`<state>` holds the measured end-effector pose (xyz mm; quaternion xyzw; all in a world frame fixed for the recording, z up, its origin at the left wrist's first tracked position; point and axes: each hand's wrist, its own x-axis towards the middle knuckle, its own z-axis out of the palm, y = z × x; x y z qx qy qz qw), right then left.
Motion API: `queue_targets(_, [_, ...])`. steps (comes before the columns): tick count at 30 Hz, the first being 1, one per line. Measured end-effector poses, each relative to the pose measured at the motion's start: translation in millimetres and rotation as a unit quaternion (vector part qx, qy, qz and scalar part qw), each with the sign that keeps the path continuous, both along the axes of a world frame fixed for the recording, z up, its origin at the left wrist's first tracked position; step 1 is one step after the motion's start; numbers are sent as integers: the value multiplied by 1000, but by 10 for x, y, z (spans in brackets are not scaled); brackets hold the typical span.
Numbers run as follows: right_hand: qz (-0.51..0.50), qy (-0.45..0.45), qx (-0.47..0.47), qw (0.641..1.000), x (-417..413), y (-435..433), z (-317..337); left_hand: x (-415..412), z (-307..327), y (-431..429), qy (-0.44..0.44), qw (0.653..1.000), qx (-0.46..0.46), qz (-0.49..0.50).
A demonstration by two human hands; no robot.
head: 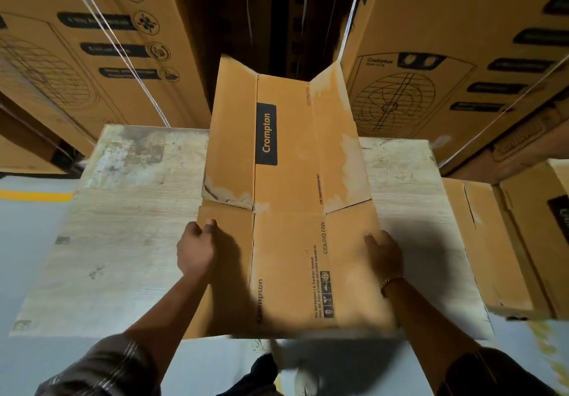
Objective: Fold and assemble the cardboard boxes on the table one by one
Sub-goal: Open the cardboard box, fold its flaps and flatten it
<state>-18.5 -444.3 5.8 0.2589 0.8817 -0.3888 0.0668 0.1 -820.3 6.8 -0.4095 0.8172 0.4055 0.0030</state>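
A brown cardboard box (286, 217) with a black "Crompton" label lies lengthwise on the pale wooden table (123, 241), its far flaps spread open and raised. My left hand (195, 246) grips the box's left edge near the flap crease, thumb on top. My right hand (383, 255) grips the right edge at about the same height, with a gold bracelet on the wrist. The box's near end overhangs the table's front edge and looks blurred.
Flattened cardboard boxes (492, 248) are stacked off the table's right side. Tall stacks of printed fan cartons stand at the back left (92, 41) and back right (446, 57), with a dark gap between them. Grey floor with a yellow line (34, 195) lies to the left.
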Motion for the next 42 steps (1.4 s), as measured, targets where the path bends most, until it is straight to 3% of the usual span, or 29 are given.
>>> queue_targets(8, [2, 48, -71, 996, 366, -40, 417, 637, 478, 47, 83, 996, -7, 42])
queue_targets(21, [107, 127, -149, 975, 934, -520, 936, 2104, 987, -393, 181, 973, -1, 142])
queue_targets(33, [238, 90, -170, 952, 1574, -2403, 930, 3695, 1071, -1857, 158, 946, -52, 277])
queue_targets(42, [274, 81, -196, 938, 2426, -4238, 868, 4780, 1195, -3486, 126, 940, -68, 309])
